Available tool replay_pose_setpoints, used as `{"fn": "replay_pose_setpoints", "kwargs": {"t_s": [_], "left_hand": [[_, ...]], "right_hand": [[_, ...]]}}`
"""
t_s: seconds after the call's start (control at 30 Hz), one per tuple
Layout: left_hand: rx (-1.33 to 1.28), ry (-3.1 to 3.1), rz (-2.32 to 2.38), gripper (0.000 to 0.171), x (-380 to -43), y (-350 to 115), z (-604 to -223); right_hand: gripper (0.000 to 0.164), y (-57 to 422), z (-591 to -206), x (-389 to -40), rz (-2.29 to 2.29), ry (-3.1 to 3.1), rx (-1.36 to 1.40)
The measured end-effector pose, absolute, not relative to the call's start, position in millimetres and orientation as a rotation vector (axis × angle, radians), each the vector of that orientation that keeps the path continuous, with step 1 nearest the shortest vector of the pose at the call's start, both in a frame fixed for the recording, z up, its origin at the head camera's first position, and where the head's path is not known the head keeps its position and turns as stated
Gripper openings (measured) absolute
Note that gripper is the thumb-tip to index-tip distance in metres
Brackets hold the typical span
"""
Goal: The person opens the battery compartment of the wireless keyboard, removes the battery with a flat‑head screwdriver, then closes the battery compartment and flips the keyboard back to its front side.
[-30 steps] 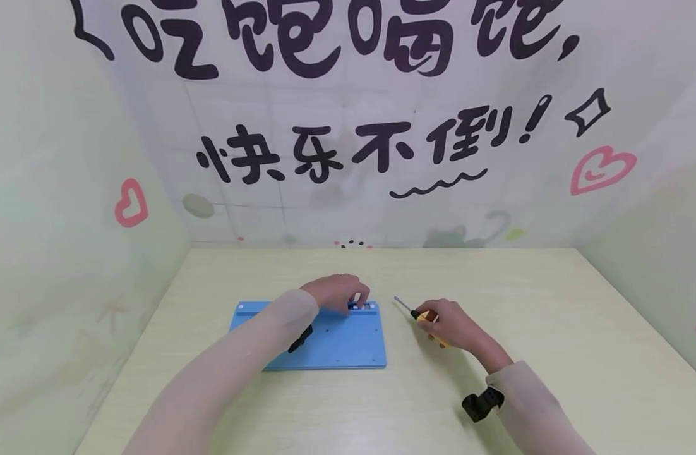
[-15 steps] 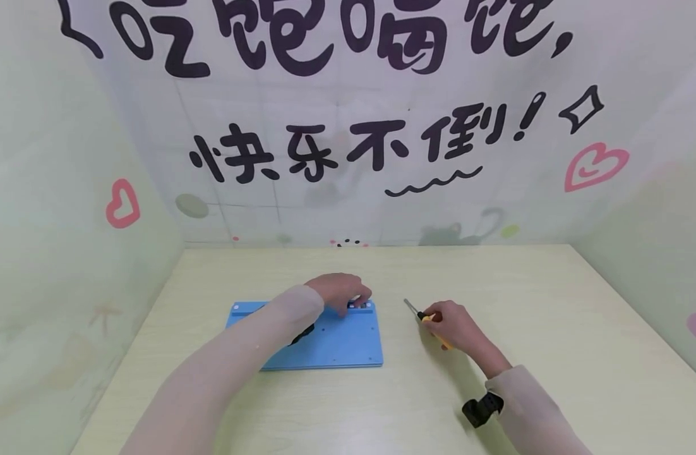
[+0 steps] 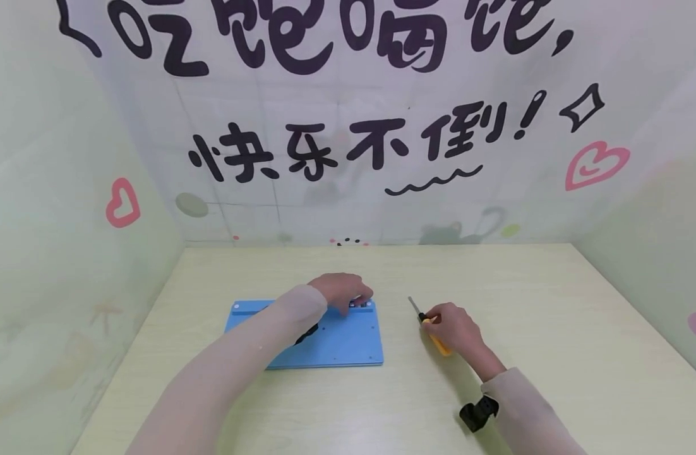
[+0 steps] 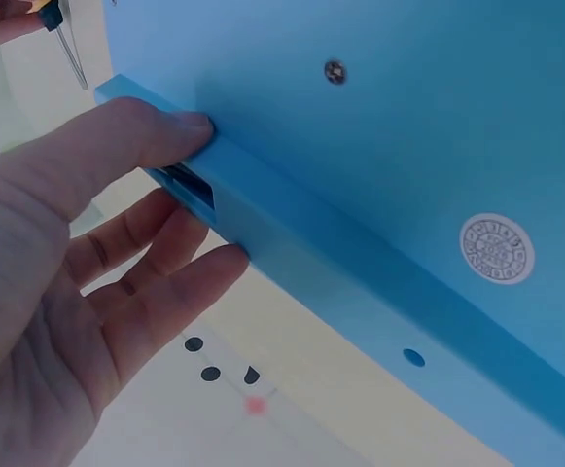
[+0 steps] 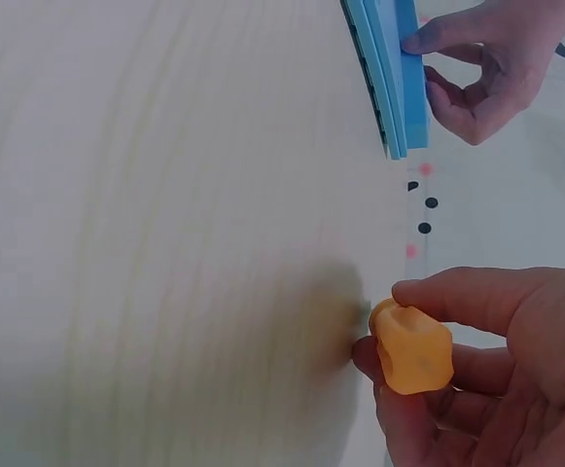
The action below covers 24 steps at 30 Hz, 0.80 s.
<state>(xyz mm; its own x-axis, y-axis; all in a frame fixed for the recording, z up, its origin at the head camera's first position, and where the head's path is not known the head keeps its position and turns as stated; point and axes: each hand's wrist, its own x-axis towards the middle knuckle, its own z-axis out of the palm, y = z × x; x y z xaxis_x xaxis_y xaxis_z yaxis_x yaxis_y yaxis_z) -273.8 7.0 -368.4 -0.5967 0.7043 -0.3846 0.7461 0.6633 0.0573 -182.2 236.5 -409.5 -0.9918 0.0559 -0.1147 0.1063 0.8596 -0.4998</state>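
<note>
the left hand [image 3: 339, 292] has its grip pinching the blue panel [image 3: 342, 347], lower centre-left of the frame, and the right hand's [image 3: 455, 327] grasps the screwdriver [image 3: 441, 345], centre-right; a slackened one-edge hold could let the panel skid.

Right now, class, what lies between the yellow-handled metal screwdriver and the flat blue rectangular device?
Only a bare stretch of pale, wood-grained tabletop lies between the screwdriver and the blue device; the head view shows this.

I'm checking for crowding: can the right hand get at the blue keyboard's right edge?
Probably yes; only bare tabletop separates the right hand from the blue keyboard, though that hand holds the yellow screwdriver.
</note>
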Motion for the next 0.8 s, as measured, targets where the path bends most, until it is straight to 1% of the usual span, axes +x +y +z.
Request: {"fn": "replay_pose_setpoints", "kwargs": {"t_s": [0.8], "left_hand": [[1.174,2.522,-0.101,0.024,-275.8,3.6,-371.7]], "right_hand": [[0.03,233.6,-418.4,-175.8,-0.99,2.857,0.168]]}}
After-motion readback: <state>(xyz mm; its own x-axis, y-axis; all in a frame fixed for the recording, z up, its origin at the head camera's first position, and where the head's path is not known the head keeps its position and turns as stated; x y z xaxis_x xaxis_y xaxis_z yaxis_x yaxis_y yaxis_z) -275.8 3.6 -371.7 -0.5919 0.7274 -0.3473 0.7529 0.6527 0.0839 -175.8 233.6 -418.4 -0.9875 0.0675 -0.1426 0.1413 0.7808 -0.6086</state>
